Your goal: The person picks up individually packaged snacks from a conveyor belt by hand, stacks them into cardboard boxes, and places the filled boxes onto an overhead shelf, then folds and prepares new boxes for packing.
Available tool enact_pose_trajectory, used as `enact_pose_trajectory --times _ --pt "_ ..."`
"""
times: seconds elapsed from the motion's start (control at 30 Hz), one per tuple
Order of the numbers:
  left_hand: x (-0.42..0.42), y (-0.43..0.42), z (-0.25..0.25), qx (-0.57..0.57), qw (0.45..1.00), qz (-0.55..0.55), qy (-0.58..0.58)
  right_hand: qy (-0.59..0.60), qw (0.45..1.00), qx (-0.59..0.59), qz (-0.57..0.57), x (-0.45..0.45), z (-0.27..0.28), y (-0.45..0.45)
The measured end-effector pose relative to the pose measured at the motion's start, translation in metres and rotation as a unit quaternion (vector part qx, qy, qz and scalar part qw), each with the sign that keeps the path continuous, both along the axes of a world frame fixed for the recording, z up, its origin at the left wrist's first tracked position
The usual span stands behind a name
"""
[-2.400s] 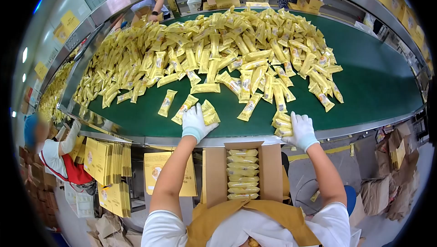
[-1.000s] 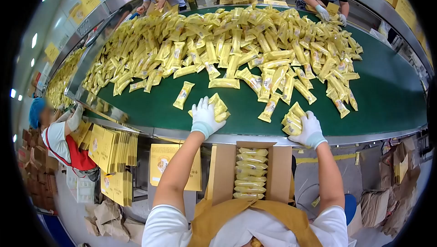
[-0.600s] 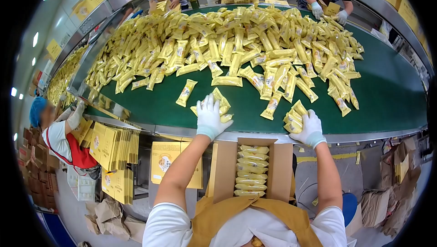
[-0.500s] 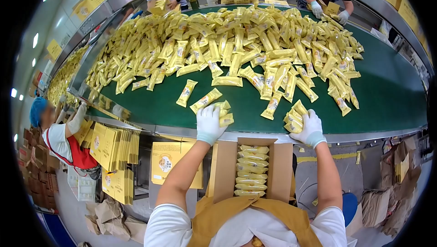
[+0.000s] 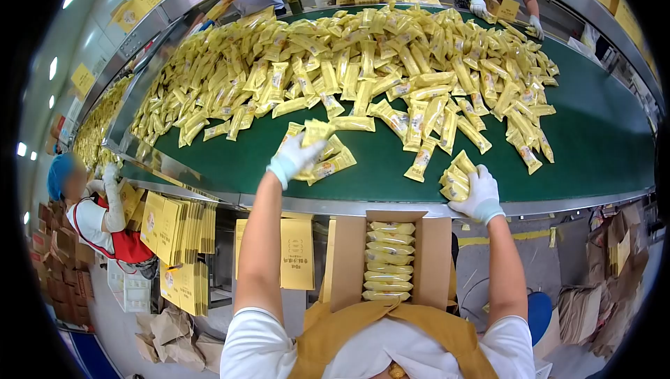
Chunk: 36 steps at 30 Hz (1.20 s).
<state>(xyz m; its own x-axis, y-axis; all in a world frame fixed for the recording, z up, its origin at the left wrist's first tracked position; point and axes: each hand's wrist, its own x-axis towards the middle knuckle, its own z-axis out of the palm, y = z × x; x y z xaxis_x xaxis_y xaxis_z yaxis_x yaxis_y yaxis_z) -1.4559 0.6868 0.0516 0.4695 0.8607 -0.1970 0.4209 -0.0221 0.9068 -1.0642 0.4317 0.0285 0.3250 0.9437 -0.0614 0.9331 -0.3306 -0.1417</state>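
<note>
My gloved left hand (image 5: 299,158) is closed on a yellow snack packet (image 5: 318,131), slightly blurred, over the near part of the green belt (image 5: 272,183). Right beside it, a few loose packets (image 5: 333,165) lie on the belt. My gloved right hand (image 5: 480,195) grips a small bunch of the same packets (image 5: 456,178) at the belt's near edge. Between my forearms an open cardboard box (image 5: 430,260) stands against my body, holding a row of stacked packets (image 5: 388,257). A large heap of packets (image 5: 363,65) covers the far part of the belt.
Flattened yellow cartons (image 5: 296,253) stand left of the box, and a bigger stack of cartons (image 5: 174,225) is farther left. A co-worker in a red apron (image 5: 125,232) works at left. Other people's gloved hands (image 5: 478,6) show across the belt. A metal rail (image 5: 335,208) edges the belt.
My left hand has moved left and farther over the belt; the packets it held now lie there, and it has taken another packet. My right hand still grips its bunch, almost unmoved.
</note>
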Motion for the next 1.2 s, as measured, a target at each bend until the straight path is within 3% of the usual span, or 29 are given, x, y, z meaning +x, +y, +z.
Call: enact_pose_trajectory --times 0.07,0.17,0.23,0.47,0.57,0.6,0.7,0.73,0.77,0.83,0.9,0.97,1.07,1.1,1.2 --pt "0.001 0.028 -0.002 -0.011 0.999 -0.018 0.045 0.005 1.000 0.000 -0.001 0.001 0.000 0.002" --pt "0.017 0.039 -0.010 -0.058 0.968 -0.093 0.225 0.005 1.000 -0.002 -0.011 0.000 0.000 0.001" --pt "0.030 0.032 -0.029 0.062 0.940 -0.097 0.321 0.008 1.000 0.017 -0.008 0.000 0.000 0.001" --pt "0.028 -0.020 -0.021 0.172 0.885 -0.144 0.407 -0.007 0.998 0.063 0.007 -0.001 -0.004 0.000" --pt "0.021 -0.032 -0.018 0.178 0.889 -0.127 0.403 -0.005 0.998 0.067 0.005 -0.003 -0.003 0.001" --pt "0.019 -0.035 -0.010 0.133 0.915 -0.111 0.363 -0.002 0.998 0.065 0.002 -0.004 -0.001 0.002" --pt "0.001 -0.013 -0.027 0.181 0.945 -0.046 0.268 -0.021 0.995 0.096 0.014 -0.003 -0.006 0.001" --pt "-0.003 0.004 -0.029 0.182 0.963 0.022 0.199 -0.011 0.996 0.089 0.008 -0.004 -0.004 0.001" --pt "-0.008 0.022 -0.030 0.187 0.957 0.090 0.204 0.000 0.998 0.063 -0.002 -0.006 -0.001 0.002" --pt "-0.018 0.045 -0.018 0.039 0.988 0.145 -0.021 0.018 1.000 0.008 -0.022 -0.006 0.005 0.005" --pt "-0.026 0.068 -0.015 -0.001 0.986 0.157 0.061 0.011 1.000 0.013 -0.019 -0.006 0.003 0.006" --pt "-0.025 0.090 -0.036 0.015 0.956 0.073 0.284 0.006 1.000 0.023 -0.019 -0.006 0.002 0.007" --pt "0.005 0.048 -0.035 0.191 0.867 0.004 0.461 -0.007 0.999 0.049 -0.014 -0.007 -0.003 0.006" --pt "0.014 0.034 -0.044 0.226 0.835 -0.006 0.502 -0.018 0.997 0.069 -0.007 -0.006 -0.007 0.005" --pt "0.012 0.028 -0.063 0.251 0.830 0.014 0.498 -0.029 0.996 0.087 0.004 -0.006 -0.011 0.005"
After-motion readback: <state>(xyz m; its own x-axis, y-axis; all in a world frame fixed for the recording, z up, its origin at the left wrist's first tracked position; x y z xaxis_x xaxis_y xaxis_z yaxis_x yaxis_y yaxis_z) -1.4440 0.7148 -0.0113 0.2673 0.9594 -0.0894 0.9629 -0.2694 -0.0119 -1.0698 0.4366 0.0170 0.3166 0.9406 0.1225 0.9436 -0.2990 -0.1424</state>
